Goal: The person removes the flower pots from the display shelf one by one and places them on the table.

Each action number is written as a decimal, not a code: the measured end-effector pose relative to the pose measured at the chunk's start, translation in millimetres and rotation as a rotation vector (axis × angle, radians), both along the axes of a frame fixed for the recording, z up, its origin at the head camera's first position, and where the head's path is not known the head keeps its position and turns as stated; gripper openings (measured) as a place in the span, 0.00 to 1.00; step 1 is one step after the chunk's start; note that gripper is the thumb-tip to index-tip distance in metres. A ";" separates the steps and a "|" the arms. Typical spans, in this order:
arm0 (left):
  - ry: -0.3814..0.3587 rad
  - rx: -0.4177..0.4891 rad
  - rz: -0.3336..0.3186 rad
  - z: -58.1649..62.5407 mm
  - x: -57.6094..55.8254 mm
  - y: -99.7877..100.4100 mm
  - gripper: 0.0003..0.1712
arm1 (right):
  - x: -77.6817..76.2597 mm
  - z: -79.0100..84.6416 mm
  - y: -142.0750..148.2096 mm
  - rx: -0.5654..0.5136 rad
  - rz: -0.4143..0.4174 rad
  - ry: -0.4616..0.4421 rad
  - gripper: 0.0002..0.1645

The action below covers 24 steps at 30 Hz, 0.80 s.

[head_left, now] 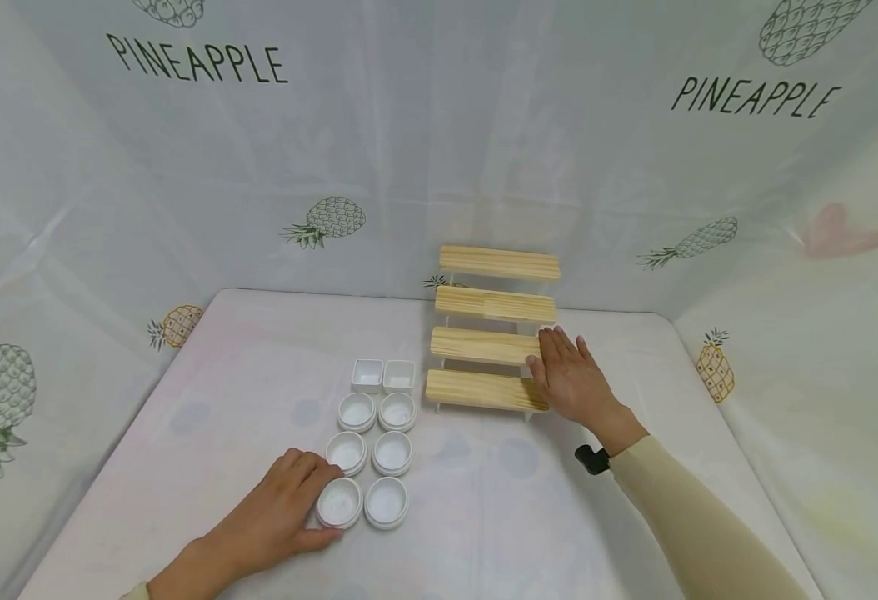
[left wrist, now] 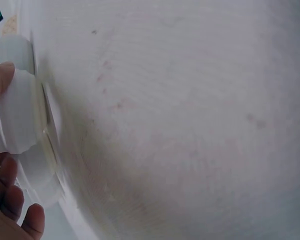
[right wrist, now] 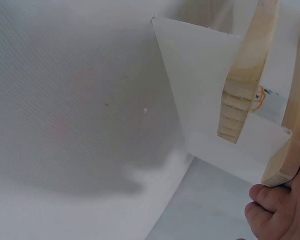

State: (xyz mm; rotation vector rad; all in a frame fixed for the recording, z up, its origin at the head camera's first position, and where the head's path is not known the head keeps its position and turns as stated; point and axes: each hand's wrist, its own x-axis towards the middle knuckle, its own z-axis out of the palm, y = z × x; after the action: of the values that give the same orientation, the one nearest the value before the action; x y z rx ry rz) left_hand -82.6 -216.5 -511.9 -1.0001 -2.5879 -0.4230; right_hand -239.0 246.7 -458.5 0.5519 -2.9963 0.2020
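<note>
Two columns of small white dishes stand on the table, left of a stepped wooden rack point(head_left: 487, 389). My left hand point(head_left: 277, 508) holds the front left round dish point(head_left: 339, 502), its thumb at the near side and fingers round the far side. In the left wrist view the thumb presses that dish point(left wrist: 20, 112), and the other fingers curl past its far end. My right hand point(head_left: 570, 379) rests with fingers extended against the right end of the rack's lower planks. Seen from the right wrist, its fingers touch the end of a plank point(right wrist: 280, 167).
Right beside the held dish is another round dish point(head_left: 386, 502). Several more round dishes point(head_left: 392, 452) run back to two square dishes point(head_left: 367, 375). White side panels point(right wrist: 200, 75) support the rack's planks. A pineapple-print sheet point(head_left: 334, 133) hangs behind the table point(head_left: 259, 367).
</note>
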 end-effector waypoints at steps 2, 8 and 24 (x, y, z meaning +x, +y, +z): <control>-0.004 -0.001 0.006 -0.3 0.6 -0.4 0.40 | 0.2 0.1 -0.1 0.002 0.000 -0.001 0.42; -0.011 0.019 0.007 -1.6 1.3 -1.7 0.42 | 1.5 1.2 -0.5 0.008 -0.001 -0.014 0.42; 0.022 0.135 0.205 21.0 -28.2 -7.5 0.27 | 4.8 0.9 5.9 -0.062 -0.015 -0.060 0.43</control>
State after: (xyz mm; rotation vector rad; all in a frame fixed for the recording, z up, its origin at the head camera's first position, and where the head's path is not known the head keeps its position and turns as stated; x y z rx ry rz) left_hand -110.7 -224.0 -490.9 -0.6833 -2.5697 -0.5215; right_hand -234.2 252.6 -457.6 0.5258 -3.0394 0.3146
